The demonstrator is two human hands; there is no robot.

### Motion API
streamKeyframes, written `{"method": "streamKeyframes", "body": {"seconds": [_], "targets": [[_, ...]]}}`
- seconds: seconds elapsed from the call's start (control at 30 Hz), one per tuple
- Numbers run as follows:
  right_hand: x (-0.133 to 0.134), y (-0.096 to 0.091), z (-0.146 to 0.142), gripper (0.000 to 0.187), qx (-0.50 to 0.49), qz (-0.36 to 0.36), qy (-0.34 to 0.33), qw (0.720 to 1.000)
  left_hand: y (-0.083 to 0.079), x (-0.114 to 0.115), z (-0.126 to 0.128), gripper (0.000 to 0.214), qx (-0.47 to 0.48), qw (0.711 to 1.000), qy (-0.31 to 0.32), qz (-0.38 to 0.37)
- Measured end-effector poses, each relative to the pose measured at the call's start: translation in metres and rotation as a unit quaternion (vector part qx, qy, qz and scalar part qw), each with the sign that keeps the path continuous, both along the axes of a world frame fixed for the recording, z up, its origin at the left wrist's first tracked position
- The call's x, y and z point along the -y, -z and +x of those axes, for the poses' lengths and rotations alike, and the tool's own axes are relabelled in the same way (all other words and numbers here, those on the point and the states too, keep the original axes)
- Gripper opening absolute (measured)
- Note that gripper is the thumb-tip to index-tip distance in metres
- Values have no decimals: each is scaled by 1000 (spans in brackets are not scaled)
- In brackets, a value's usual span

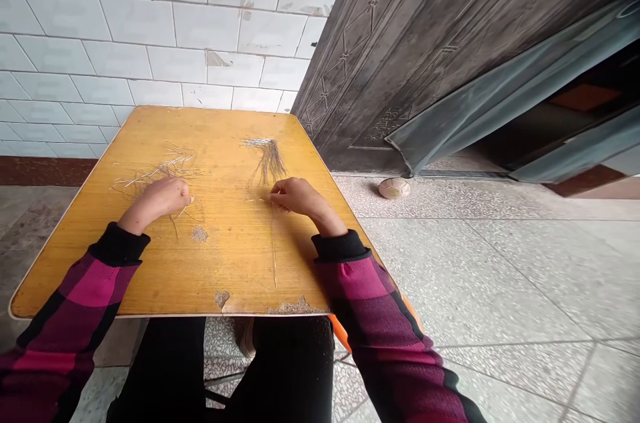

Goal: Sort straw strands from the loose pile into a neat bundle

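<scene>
My left hand (161, 199) rests on the yellow wooden table (225, 256), fingers curled in a pinch on thin pale strands beside a loose scattered pile of strands (155, 173). My right hand (294, 196) is closed in a pinch on a long thin strand (273, 249) that runs down the table toward me. A tidy bundle of strands (267, 156) with bright tips lies just beyond my right hand. Both sleeves are pink and black.
The table's near edge is chipped (295, 307). A white tiled wall (150, 29) stands behind the table, a dark metal door (425, 56) to the right. A small ball (394, 188) lies on the speckled floor by the door. My legs are under the table.
</scene>
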State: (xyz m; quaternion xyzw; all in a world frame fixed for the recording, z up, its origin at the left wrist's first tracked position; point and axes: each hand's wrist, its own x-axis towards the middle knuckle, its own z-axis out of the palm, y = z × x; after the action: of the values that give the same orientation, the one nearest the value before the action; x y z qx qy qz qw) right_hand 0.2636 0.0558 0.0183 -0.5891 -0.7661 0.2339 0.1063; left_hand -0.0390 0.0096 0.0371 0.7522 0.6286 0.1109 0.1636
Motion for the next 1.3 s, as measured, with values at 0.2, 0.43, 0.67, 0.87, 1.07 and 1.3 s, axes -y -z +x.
{"method": "streamKeyframes", "body": {"seconds": [0.2, 0.43, 0.67, 0.87, 1.07, 1.3], "targets": [[5, -4, -6, 13, 12, 74, 8, 997, 1, 3, 14, 21, -103, 993, -42, -40], [24, 3, -28, 14, -123, 132, -116, 977, -7, -2, -5, 19, 217, 975, -28, 27], [30, 5, -34, 16, -145, 112, -153, 971, -23, 4, -8, 17, 579, 805, -111, 68], [30, 3, -33, 15, -120, 113, -162, 973, -27, -9, -30, 22, 791, 582, -174, 80], [29, 7, -34, 14, -110, 121, -183, 970, -40, -9, -37, 29, 878, 442, -184, 20], [29, 8, -33, 14, -125, 111, -202, 965, -39, -9, -42, 31, 888, 436, -148, -5]]}}
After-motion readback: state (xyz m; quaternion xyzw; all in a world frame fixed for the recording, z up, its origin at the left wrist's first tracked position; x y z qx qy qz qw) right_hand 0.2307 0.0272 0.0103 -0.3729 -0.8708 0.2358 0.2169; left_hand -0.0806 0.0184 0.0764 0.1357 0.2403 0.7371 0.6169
